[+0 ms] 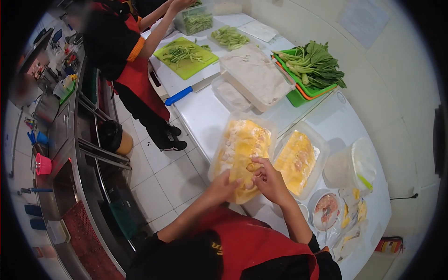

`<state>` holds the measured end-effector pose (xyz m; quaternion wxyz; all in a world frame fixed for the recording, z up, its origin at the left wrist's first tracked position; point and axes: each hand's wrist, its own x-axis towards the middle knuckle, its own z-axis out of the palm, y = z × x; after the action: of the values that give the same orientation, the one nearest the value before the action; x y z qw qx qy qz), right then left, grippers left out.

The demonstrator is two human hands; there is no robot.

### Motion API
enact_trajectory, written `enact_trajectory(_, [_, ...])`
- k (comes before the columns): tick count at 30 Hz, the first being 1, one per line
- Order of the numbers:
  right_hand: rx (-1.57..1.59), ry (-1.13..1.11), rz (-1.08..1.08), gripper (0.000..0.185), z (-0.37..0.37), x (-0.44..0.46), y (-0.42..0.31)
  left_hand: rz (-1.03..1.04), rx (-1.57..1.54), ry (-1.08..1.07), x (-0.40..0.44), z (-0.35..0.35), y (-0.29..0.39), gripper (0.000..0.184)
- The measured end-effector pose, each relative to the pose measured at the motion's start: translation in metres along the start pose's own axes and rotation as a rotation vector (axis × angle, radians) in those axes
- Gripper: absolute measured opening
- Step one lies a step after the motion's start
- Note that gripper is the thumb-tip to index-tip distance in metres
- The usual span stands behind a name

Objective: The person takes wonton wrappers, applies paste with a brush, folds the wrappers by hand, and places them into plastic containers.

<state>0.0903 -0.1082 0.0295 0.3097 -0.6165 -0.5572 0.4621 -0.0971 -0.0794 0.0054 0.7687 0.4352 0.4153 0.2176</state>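
A translucent plastic container [218, 148] filled with yellow, flour-dusted dumplings [245, 135] sits at the near edge of the table. Over its near end, my left hand [223, 189] has its fingers closed, with the thumb against pale yellow dough; what it grips is partly hidden. Facing it, my right hand [268, 179] pinches a small yellow dumpling between thumb and fingers. Right of my hands stands a second container [321, 156] with yellow dumplings [296, 158]. A bowl of pinkish minced filling [326, 207] is near my right forearm, beside yellow wrappers [359, 210] on plastic.
Beyond are a lidded white tub [256, 77], a green basket of leafy greens [308, 72], and a blue-handled knife [186, 93] by a green cutting board [189, 70] with chopped stems. A co-worker in a red apron [144, 84] stands at the far left. A white bucket [343, 168] is at right.
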Motion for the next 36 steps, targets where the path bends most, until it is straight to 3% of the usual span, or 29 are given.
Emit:
enact_trajectory(3, [-0.230, 0.022, -0.012, 0.048, 0.005, 0.016, -0.004, 0.102, 0.011, 0.185, -0.016, 0.001, 0.002, 0.043])
enact_trajectory(6, [-0.388, 0.048, -0.107, 0.049, 0.007, 0.021, 0.000, 0.441, 0.685, 0.448, -0.031, 0.002, 0.020, 0.035])
enact_trajectory(9, [-0.438, 0.088, -0.139, 0.047, 0.009, 0.020, -0.005, 0.610, 0.917, 0.221, -0.022, 0.004, 0.016, 0.026])
enact_trajectory(12, [-0.479, 0.073, -0.168, 0.047, 0.008, 0.022, -0.004, 0.377, 1.134, -0.036, -0.001, 0.019, -0.002, 0.020])
enact_trajectory(15, [-0.536, 0.064, -0.203, 0.047, 0.007, 0.023, 0.000, 0.473, 1.374, 0.036, -0.001, 0.031, 0.000, 0.023])
enact_trajectory(18, [-0.577, 0.037, -0.259, 0.047, 0.007, 0.025, 0.008, 0.486, 1.369, -0.002, 0.007, 0.029, -0.005, 0.021])
enact_trajectory(21, [-0.573, 0.018, -0.326, 0.047, 0.003, 0.024, 0.007, 0.326, 1.278, -0.060, 0.011, 0.022, 0.009, 0.020])
enact_trajectory(24, [-0.591, 0.028, -0.376, 0.049, 0.003, 0.024, 0.012, 0.434, 1.285, 0.134, 0.012, 0.014, 0.015, 0.019])
enact_trajectory(27, [-0.632, 0.037, -0.413, 0.050, 0.004, 0.027, 0.021, 0.552, 1.351, 0.154, 0.020, 0.010, 0.005, 0.017])
enact_trajectory(30, [-0.567, 0.169, -0.487, 0.051, -0.006, 0.012, 0.015, 0.340, 1.480, -0.065, 0.014, 0.013, 0.029, 0.019])
enact_trajectory(34, [-0.441, 0.301, -0.389, 0.051, -0.039, -0.021, 0.006, 0.556, 1.472, -0.101, 0.011, 0.005, 0.009, 0.027])
enact_trajectory(36, [-0.372, 0.389, -0.316, 0.043, -0.058, -0.041, -0.001, 0.640, 1.512, -0.093, 0.013, 0.007, 0.002, 0.029])
